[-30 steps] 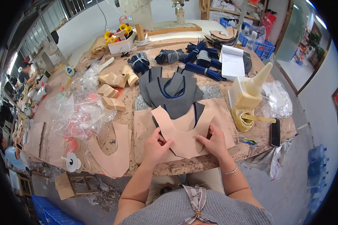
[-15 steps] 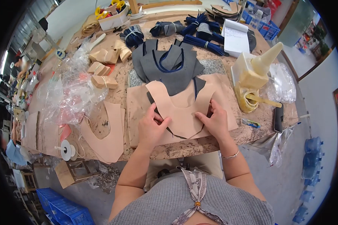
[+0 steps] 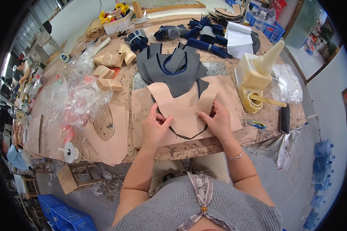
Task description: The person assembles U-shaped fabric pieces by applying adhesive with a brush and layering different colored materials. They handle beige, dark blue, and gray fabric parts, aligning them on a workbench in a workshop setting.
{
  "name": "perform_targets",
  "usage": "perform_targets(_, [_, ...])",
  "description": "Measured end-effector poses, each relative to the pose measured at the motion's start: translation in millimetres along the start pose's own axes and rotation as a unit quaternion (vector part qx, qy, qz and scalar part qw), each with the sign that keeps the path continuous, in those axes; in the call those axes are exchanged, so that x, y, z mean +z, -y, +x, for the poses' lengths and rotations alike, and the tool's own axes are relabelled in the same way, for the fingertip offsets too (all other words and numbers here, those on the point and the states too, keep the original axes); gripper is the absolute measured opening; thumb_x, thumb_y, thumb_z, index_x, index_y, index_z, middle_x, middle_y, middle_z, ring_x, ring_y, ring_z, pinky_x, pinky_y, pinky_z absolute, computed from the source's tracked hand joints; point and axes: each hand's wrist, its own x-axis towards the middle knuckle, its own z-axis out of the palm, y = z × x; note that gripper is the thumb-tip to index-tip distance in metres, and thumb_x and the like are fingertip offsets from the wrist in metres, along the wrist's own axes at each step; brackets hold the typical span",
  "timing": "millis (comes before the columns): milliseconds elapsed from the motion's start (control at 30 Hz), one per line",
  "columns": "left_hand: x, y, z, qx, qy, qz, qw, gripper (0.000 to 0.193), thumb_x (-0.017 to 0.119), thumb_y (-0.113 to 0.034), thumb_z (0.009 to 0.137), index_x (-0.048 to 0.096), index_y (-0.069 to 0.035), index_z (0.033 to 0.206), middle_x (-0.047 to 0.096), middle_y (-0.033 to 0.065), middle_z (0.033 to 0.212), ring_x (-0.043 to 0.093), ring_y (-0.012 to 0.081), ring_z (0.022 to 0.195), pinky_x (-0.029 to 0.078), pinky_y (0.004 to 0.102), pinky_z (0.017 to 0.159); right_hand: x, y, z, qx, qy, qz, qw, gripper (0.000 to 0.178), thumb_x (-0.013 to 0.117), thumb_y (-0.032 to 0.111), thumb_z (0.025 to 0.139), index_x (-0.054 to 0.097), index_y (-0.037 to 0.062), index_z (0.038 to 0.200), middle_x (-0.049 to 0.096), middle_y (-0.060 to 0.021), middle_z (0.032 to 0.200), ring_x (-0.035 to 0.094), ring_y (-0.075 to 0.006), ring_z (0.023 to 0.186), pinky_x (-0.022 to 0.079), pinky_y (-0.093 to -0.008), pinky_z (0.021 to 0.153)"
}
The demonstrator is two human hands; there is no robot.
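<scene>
A beige U-shaped cut piece (image 3: pixel 184 119), leather-like, lies over a dark U-shaped piece (image 3: pixel 201 87) of similar outline. The dark rim shows past its lower edge and beside its right arm. My left hand (image 3: pixel 155 127) grips the left edge, thumb on top and fingers curled beneath. On the right edge, my right hand (image 3: pixel 219 122) holds it the same way. Beneath both lies a larger beige sheet (image 3: pixel 231 107). Just beyond is a stack of dark grey U-shaped pieces (image 3: pixel 173 77) with navy edging.
More beige U-shaped pieces (image 3: pixel 117 140) lie left, near crumpled clear plastic (image 3: pixel 73 92) and a white spool (image 3: pixel 70 152). To the right stand a glue bottle (image 3: pixel 254 73), a phone (image 3: pixel 284 119) and a cutter knife (image 3: pixel 255 123). Tied navy bundles (image 3: pixel 209 47) and a notepad (image 3: pixel 239 40) lie behind.
The beige piece has shifted slightly up and left over the dark one, so more of the dark rim shows below it. Both hands have moved with it, still gripping.
</scene>
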Motion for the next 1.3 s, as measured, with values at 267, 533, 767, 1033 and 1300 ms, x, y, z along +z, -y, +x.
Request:
perform_targets(267, [-2.2, -2.0, -0.4, -0.011, 0.026, -0.029, 0.999, 0.068, 0.079, -0.014, 0.071, 0.049, 0.004, 0.129, 0.064, 0.0056, 0.071, 0.062, 0.0119, 0.061, 0.051, 0.0257, 0.06, -1.7, 0.6, 0.2, -0.005, 0.0, 0.02, 1.0, 0.043, 0.082, 0.021, 0.067, 0.061, 0.0015, 0.099, 0.059, -0.0094, 0.073, 0.055, -0.0235, 0.068, 0.047, -0.0344, 0.062])
perform_targets(533, [-3.8, -1.6, -0.4, 0.001, 0.048, -0.026, 0.998, 0.067, 0.077, -0.011, 0.071, 0.049, 0.003, 0.13, 0.064, 0.0051, 0.071, 0.06, 0.0086, 0.059, 0.049, 0.0227, 0.056, -0.5, -4.2, -0.5, -0.005, 0.006, 0.038, 0.999, 0.048, 0.082, 0.02, 0.066, 0.061, 0.0016, 0.105, 0.059, -0.0088, 0.073, 0.055, -0.0228, 0.068, 0.047, -0.0341, 0.062])
perform_targets(767, [-3.3, -4.4, -2.7, 0.02, 0.026, 0.005, 0.999, 0.063, 0.077, -0.017, 0.069, 0.053, -0.003, 0.127, 0.065, 0.0043, 0.067, 0.063, 0.0166, 0.059, 0.05, 0.0304, 0.059, -1.2, -1.5, -0.8, -0.028, 0.008, -0.005, 1.0, 0.045, 0.08, 0.014, 0.069, 0.06, 0.0008, 0.107, 0.063, -0.0092, 0.078, 0.06, -0.0204, 0.07, 0.049, -0.0316, 0.063])
perform_targets(1033, [-1.3, -6.2, -2.9, 0.024, 0.0, 0.044, 0.999, 0.063, 0.078, -0.017, 0.069, 0.054, -0.001, 0.125, 0.065, 0.005, 0.068, 0.063, 0.0172, 0.059, 0.051, 0.0307, 0.059, -0.7, 3.5, -1.4, -0.027, -0.009, -0.043, 0.999, 0.038, 0.078, 0.007, 0.071, 0.06, 0.0002, 0.105, 0.069, -0.0102, 0.082, 0.066, -0.0167, 0.071, 0.051, -0.0269, 0.063])
perform_targets(1300, [-0.5, -7.9, -4.0, 0.022, -0.005, 0.035, 0.999, 0.064, 0.078, -0.017, 0.069, 0.053, 0.002, 0.125, 0.065, 0.0061, 0.069, 0.063, 0.0174, 0.059, 0.051, 0.0306, 0.06, -3.6, 9.5, -1.9, -0.017, -0.003, -0.049, 0.999, 0.053, 0.082, 0.02, 0.067, 0.059, 0.0011, 0.111, 0.06, -0.0093, 0.074, 0.057, -0.0244, 0.072, 0.048, -0.0362, 0.064])
